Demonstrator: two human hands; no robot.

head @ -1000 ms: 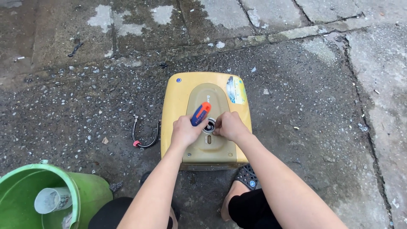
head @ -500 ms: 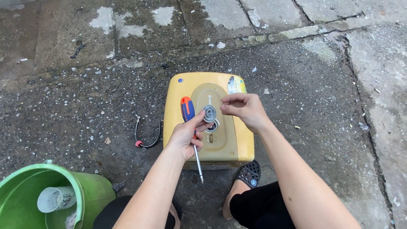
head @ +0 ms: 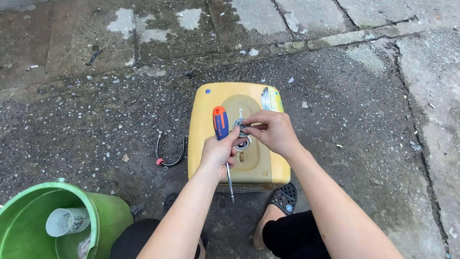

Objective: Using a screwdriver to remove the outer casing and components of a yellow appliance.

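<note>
Pinching a small round metal fitting (head: 241,127) at the centre of the yellow water heater (head: 206,144), which lies flat on the wet pavement (head: 359,144). My right hand (head: 273,132) grips it narrow; my left hand (head: 218,151) wraps the screwdriver (head: 220,123), handle up and away, long shaft pointing back at my sandal (head: 286,197). Honestly, that tip could poke my foot, or the fitting slips and rolls off.
</note>
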